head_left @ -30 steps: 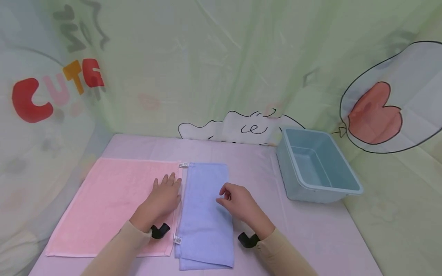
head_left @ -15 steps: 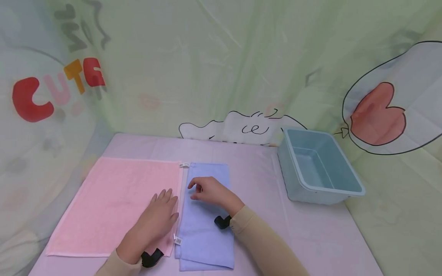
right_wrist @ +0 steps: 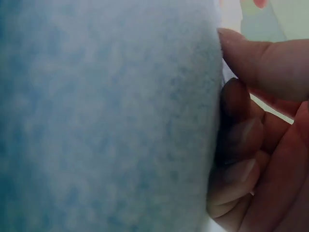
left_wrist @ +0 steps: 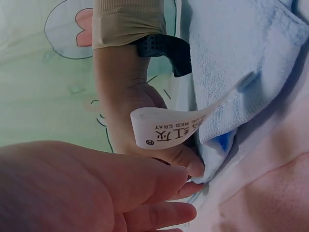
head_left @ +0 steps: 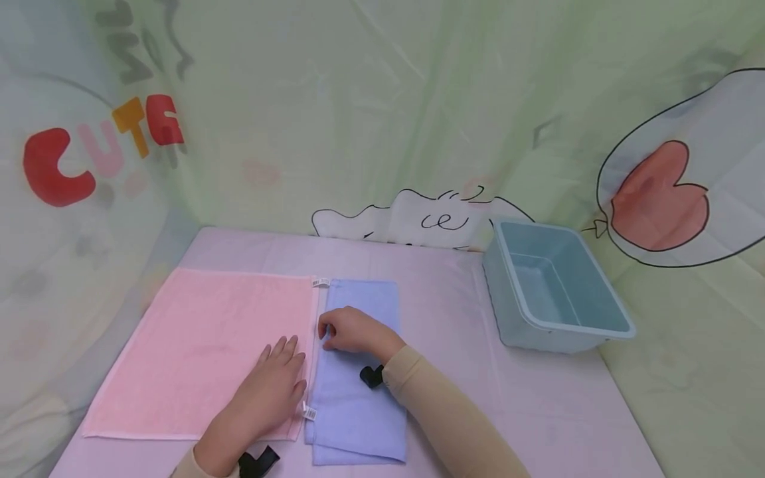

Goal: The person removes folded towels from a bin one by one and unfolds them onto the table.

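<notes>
A pink towel (head_left: 197, 345) lies spread flat at the left, and a folded blue towel (head_left: 364, 411) lies beside it. My left hand (head_left: 269, 385) is over the pink towel's right side, its fingers extended. At the blue towel's left edge is my right hand (head_left: 352, 330), fingers bent and thumb apart from them in the head view. Its thumb (right_wrist: 260, 60) and fingertips are right at the towel's edge in the right wrist view; I cannot tell whether they pinch the cloth. A white label (left_wrist: 161, 130) sticks up from the blue towel in the left wrist view.
A blue-grey plastic bin (head_left: 496, 292) stands at the back right, its inside visible. Beneath everything is a pale lilac cloth (head_left: 454, 398). Printed curtains (head_left: 358, 119) enclose the back and sides. Black wrist mounts (head_left: 258, 461) show at both cuffs.
My right hand has moved left across the blue towel to its left edge. My left hand has slid back toward me over the pink towel. Both towels lie as before.
</notes>
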A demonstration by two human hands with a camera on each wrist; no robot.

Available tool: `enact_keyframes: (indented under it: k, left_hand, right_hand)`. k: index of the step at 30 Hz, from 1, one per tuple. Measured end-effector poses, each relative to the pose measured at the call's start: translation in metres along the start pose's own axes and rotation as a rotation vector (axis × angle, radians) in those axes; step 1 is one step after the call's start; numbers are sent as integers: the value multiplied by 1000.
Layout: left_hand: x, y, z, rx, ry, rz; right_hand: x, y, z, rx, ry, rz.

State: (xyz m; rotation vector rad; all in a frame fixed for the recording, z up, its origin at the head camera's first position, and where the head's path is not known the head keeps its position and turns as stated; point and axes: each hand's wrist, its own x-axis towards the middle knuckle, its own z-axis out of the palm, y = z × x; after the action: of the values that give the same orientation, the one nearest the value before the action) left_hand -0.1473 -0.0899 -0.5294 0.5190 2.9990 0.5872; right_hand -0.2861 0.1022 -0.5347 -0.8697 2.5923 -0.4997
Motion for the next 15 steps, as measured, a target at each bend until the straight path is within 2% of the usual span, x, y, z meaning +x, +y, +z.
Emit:
enact_keyframes:
  k: [5, 12, 15]
  left_hand:
    - [2, 2, 2, -13, -6, 2]
    - [5, 1, 4, -8, -4, 30]
    - [7, -1, 5, -9, -10, 38]
  right_hand:
    - [-3, 3, 0, 10, 43, -4]
    - [-11, 11, -2, 217, 102, -42]
    - [-13, 12, -2, 268, 140, -35]
